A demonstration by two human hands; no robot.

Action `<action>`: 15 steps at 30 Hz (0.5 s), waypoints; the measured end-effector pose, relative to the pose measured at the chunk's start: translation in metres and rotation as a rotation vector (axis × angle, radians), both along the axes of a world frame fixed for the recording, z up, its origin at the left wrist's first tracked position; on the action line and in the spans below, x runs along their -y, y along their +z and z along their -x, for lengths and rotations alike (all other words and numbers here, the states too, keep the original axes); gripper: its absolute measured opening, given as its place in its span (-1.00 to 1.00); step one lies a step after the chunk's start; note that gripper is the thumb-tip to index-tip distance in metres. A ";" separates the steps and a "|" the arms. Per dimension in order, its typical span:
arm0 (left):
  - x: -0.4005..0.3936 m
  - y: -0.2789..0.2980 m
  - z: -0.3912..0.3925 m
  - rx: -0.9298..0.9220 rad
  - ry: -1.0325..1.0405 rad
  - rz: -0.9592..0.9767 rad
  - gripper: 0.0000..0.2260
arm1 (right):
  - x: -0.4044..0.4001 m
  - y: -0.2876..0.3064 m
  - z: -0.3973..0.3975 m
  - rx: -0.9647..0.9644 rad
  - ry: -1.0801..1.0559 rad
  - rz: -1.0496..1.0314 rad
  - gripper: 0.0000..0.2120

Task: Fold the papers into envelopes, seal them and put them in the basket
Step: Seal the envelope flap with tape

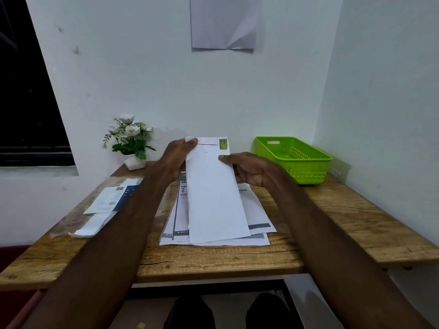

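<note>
Two hands pinch envelope [213, 186]: left hand [177, 157], right hand [251, 170]; long axis away from person, stamp end far.

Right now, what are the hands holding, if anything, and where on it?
Both hold one white envelope above the paper stack. The left hand pinches its far left corner; the right hand grips its right edge, below the green stamp.

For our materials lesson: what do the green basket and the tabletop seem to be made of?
Green basket: likely moulded plastic, with a smooth, slightly glossy rim and perforated walls.
Tabletop: looks like wood, matte, with visible grain and cracks; it may be a wood-look laminate.
</note>
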State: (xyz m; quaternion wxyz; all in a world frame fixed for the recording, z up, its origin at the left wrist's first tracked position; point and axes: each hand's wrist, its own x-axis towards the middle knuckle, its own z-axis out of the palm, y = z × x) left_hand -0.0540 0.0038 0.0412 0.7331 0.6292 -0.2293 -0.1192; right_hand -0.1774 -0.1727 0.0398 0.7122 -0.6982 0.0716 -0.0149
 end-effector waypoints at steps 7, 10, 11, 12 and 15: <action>-0.001 0.001 -0.006 0.005 0.003 0.015 -0.85 | -0.007 -0.011 0.038 -0.136 0.150 0.019 -0.75; -0.002 0.002 -0.007 -0.011 0.009 0.032 -0.86 | -0.014 -0.024 0.051 -0.179 0.112 -0.002 -0.75; -0.002 0.002 -0.007 -0.017 0.008 0.039 -0.86 | -0.016 -0.027 0.053 -0.186 0.104 -0.015 -0.73; -0.002 0.002 -0.007 -0.023 0.005 0.044 -0.86 | -0.018 -0.029 0.056 -0.186 0.097 -0.026 -0.72; -0.002 0.000 -0.009 -0.011 -0.001 0.019 -0.86 | -0.022 -0.031 0.060 -0.180 0.076 -0.045 -0.73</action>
